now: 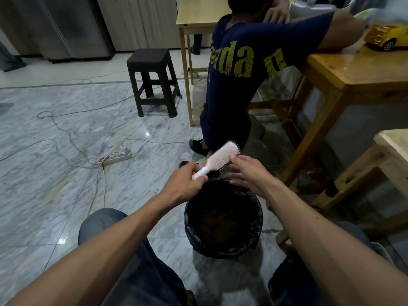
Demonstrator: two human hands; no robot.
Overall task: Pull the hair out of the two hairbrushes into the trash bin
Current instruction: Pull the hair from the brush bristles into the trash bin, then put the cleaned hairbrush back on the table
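Now you sit with your knees apart, and the trash bin [223, 217] stands on the floor between them, lined with a black bag. Just above its far rim your left hand [185, 184] has its grip closed around the handle of a pink hairbrush [217, 160], with the bristles turned toward you. Your right hand [247, 173] is at the brush head, the thumb and first finger near the bristles and the other fingers spread loose; I cannot tell if this grip already pinches any hair.

I judge that you are in the middle of the work: this brush is being cleaned, its bristles look almost free of hair, and some brownish matter lies at the bottom of the bin. The second brush is not visible, so I cannot say if it is done.

Farther away, the floor is shiny grey marble with cables and a power strip [117, 157]. Another person in a dark shirt [242, 74] leans on a wooden desk [353, 74] at the right, which carries a yellow toy car [386, 37]. A dark stool [152, 80] stands behind.
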